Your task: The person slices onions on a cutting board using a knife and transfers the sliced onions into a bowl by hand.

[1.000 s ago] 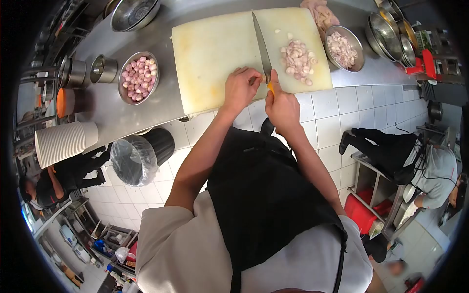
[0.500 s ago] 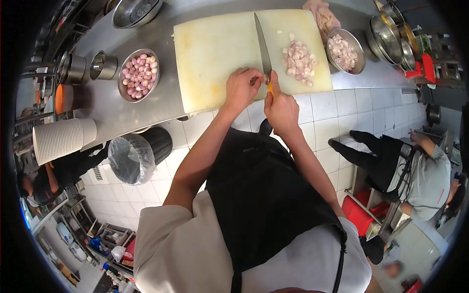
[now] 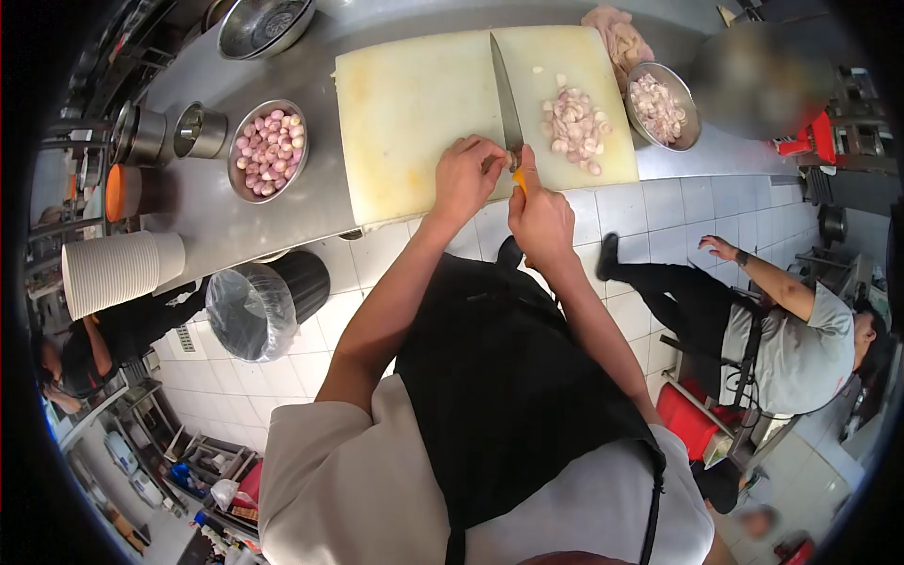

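Note:
My right hand (image 3: pixel 541 218) is closed around the yellow handle of a knife (image 3: pixel 507 94), whose long blade points away over the white cutting board (image 3: pixel 414 113). Close to the blade's base, my left hand (image 3: pixel 466 179) is pinched on a small piece, probably a shallot, mostly hidden by the fingers. Sliced shallots (image 3: pixel 575 124) lie in a pile on the board, right of the blade. Beyond the board's right edge stands a metal bowl of sliced shallots (image 3: pixel 658 107). A metal bowl of whole peeled shallots (image 3: pixel 270 151) stands to the left.
A cloth (image 3: pixel 618 40) lies by the board's upper right corner. Metal pots (image 3: pixel 200 132) and stacked pale containers (image 3: pixel 118 271) stand at the left. Below the counter is a lined bin (image 3: pixel 252 311). One person (image 3: pixel 791 330) is at the right, another (image 3: pixel 94 353) at the left.
The person at the right has moved closer to the counter, with an arm now stretched out. My hands and the knife have hardly moved on the board.

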`<state>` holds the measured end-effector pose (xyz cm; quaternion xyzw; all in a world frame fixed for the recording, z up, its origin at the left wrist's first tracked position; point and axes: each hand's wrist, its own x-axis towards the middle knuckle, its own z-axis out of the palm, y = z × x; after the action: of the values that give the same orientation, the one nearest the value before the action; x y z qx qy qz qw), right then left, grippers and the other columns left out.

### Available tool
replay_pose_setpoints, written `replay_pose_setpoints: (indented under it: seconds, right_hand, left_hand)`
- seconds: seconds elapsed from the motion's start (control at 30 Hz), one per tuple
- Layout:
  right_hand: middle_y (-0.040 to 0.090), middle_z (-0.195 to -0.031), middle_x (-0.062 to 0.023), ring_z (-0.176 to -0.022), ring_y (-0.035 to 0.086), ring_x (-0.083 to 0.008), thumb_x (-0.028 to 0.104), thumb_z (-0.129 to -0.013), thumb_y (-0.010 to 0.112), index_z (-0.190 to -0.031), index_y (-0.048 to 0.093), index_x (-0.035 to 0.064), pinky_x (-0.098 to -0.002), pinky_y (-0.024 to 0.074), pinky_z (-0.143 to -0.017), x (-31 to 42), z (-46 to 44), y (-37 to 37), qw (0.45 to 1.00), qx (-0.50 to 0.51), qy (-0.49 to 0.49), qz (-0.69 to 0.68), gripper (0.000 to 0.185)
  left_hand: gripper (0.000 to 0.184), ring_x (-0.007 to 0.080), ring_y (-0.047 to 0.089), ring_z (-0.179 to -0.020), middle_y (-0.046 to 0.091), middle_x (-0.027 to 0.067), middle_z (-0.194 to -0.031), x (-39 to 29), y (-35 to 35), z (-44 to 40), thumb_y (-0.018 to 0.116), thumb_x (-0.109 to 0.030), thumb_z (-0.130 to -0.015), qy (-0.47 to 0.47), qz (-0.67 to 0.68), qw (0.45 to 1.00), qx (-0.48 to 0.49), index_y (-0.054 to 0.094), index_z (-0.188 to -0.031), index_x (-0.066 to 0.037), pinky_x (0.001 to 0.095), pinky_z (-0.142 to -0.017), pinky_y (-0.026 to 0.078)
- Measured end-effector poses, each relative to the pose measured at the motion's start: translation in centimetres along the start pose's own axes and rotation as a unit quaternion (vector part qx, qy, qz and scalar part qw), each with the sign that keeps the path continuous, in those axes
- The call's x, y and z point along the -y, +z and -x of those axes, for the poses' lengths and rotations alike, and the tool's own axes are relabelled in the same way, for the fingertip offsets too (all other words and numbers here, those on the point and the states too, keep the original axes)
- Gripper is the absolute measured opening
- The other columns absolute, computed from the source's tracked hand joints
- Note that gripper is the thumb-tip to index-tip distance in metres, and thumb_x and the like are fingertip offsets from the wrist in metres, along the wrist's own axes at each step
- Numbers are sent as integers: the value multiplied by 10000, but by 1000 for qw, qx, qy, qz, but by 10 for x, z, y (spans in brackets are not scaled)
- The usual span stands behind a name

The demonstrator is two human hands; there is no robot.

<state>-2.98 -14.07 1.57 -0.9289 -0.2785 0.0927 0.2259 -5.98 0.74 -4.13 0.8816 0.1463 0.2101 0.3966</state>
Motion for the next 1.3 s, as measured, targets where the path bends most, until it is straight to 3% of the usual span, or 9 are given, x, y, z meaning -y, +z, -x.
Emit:
replay_pose_setpoints:
  seconds: [0.1, 0.3, 0.6, 0.7, 1.03, 1.3]
  right_hand:
    - [694, -744, -223, -695, 684, -427, 120, -897, 610, -1509, 440, 45, -532, 552, -656, -9, -5, -5, 995, -57, -64, -54, 639]
    - [689, -737, -231, -690, 682, -427, 122, -900, 608, -1503, 450, 44, -543, 548, -677, 0, -5, -30, 998, 0, -38, -51, 628]
    - [689, -732, -228, -673, 677, -429, 143, -904, 602, -1517, 434, 49, -547, 548, -677, -11, -4, -9, 995, -37, -55, -74, 643]
    - [692, -732, -223, -675, 679, -429, 150, -906, 601, -1519, 432, 51, -544, 550, -676, 1, -5, -29, 999, 17, -22, -35, 644]
    - [686, -705, -214, -639, 679, -421, 128, -895, 607, -1531, 392, 46, -554, 551, -641, -4, 1, 9, 998, -35, -44, -35, 676]
    - [689, -731, -230, -678, 685, -420, 125, -890, 616, -1510, 436, 34, -537, 558, -665, -1, -6, -27, 998, 4, -41, -50, 652]
  left_hand:
    - [85, 243, 679, -802, 697, 62, -907, 0, -1, 3, 757, -52, -833, 2, 2, 1000, -3, 708, -899, -74, 364, -704, 557]
    - [84, 240, 665, -793, 695, 59, -911, 1, 0, 2, 758, -62, -837, 13, -9, 1000, -8, 702, -898, -73, 364, -703, 553]
    - [74, 243, 656, -804, 692, 54, -908, 3, 1, 4, 754, -64, -845, 12, -8, 1000, -14, 700, -896, -67, 369, -703, 551]
    - [71, 241, 652, -796, 692, 52, -907, 5, 3, 4, 754, -62, -845, 13, -5, 1000, -17, 700, -891, -66, 369, -698, 548]
    - [79, 239, 648, -783, 692, 47, -897, 3, 2, 4, 766, -76, -843, 11, -4, 1000, -24, 706, -893, -75, 365, -692, 545]
    - [75, 240, 656, -790, 691, 50, -896, 1, 1, 4, 762, -66, -848, 18, -6, 1000, -25, 708, -900, -71, 362, -691, 564]
